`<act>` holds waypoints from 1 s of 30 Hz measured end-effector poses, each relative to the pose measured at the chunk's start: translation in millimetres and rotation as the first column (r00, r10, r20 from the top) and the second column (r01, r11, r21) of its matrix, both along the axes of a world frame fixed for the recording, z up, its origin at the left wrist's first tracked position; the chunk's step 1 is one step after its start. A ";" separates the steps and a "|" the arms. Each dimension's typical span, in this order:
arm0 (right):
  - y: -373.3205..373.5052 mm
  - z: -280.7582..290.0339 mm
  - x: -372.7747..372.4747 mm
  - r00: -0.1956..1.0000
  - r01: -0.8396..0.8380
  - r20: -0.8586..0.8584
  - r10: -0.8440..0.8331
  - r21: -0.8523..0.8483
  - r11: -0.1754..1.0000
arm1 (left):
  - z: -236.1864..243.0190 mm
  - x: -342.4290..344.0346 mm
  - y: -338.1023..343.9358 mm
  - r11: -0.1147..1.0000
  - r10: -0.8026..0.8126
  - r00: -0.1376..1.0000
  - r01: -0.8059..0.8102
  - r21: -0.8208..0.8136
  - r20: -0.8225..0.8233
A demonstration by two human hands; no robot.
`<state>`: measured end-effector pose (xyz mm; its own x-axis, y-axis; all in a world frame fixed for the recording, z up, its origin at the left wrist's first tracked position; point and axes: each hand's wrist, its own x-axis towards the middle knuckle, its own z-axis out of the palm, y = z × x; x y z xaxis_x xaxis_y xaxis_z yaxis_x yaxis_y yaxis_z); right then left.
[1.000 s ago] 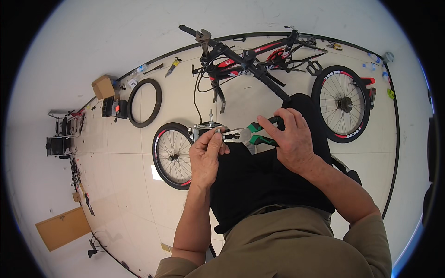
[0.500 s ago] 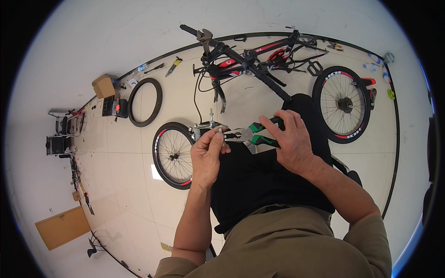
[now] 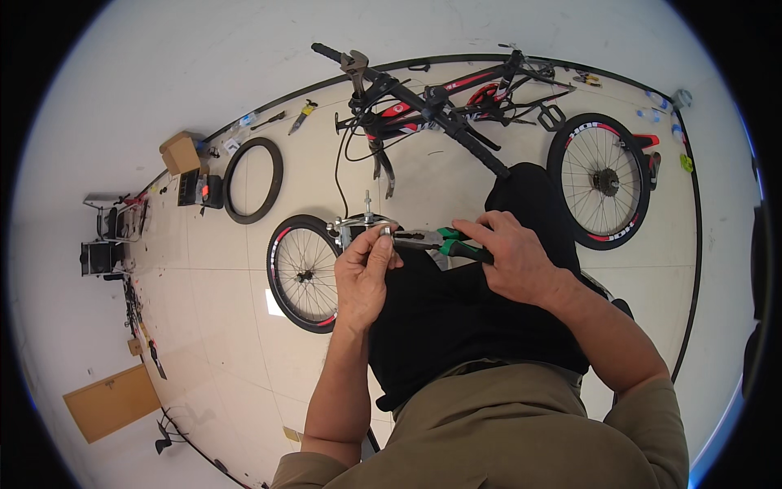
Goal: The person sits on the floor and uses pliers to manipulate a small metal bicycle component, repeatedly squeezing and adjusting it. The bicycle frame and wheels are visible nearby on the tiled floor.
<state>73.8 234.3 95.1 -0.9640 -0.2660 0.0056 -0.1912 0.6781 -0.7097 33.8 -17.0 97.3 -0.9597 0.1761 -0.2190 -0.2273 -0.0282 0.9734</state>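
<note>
My left hand is closed in a pinch on a silver bicycle brake caliper, with a bolt standing up from it. From the caliper a dark cable runs up toward the handlebar. My right hand is wrapped round green-and-black pliers. Their handles are squeezed close together, and the jaws meet a small silver part at my left thumb and fingertips. Exactly what the jaws grip is too small to tell. Both hands are over my lap.
Ahead lies a black-and-red bicycle frame with an adjustable wrench at its handlebar. A front wheel is at left, a rear wheel at right. A loose tire, cardboard box and yellow-handled tool lie farther left.
The pliers' handles have come together and the jaws have closed at the left fingertips. My right hand has curled tighter and dropped slightly. The left hand keeps its pinch.
</note>
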 end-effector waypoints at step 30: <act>-3.3 6.8 0.8 0.988 0.015 -0.155 0.011 0.160 0.987 | 0.5 0.4 0.2 0.997 0.036 0.998 -0.040 0.071 0.047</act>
